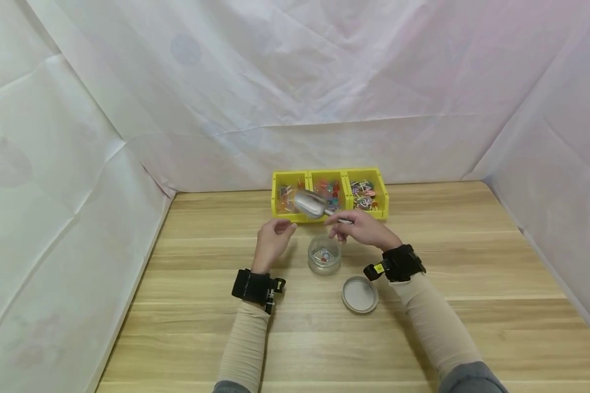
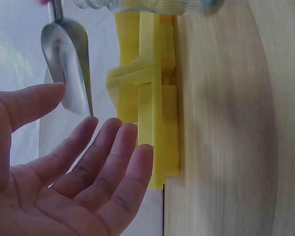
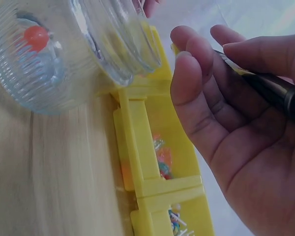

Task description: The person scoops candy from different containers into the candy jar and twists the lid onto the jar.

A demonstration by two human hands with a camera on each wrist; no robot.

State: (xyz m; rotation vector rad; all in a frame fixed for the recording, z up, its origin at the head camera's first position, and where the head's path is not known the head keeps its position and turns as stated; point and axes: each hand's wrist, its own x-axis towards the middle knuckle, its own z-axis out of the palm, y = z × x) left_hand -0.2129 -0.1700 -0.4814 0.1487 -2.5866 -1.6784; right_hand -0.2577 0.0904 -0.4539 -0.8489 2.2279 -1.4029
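The right hand pinches the handle of a metal scoop, holding it in the air just behind the glass jar; the left hand hovers to the left of the jar, fingers relaxed, holding nothing; a tilted scoop could, I'd judge, spill beside the narrow jar mouth; the jar holds a few small coloured pieces; behind it the yellow tray has three compartments of coloured bits; the lid lies on the desk, nearer the person than the jar.
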